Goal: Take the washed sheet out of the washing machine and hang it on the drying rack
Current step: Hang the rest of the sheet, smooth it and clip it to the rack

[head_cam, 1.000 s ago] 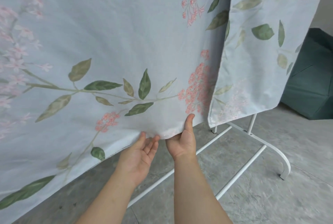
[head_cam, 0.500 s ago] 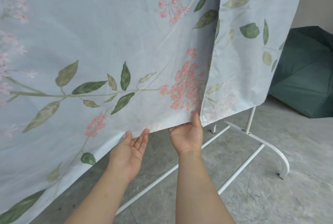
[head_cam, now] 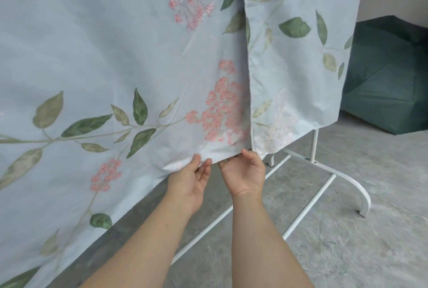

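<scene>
Hanging sheet (head_cam: 115,56), hem touching left fingers (head_cam: 205,169), pinched by right fingers (head_cam: 226,163)

Both forearms reach forward, palms up; left hand (head_cam: 188,183) fingers straight, right hand (head_cam: 245,174) fingers curled, hold unclear.

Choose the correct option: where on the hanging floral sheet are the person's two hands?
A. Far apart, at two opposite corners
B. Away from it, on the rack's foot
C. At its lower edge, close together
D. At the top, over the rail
C: the left hand and the right hand are side by side at the bottom hem of the sheet, with the white drying rack just to their right.
</scene>
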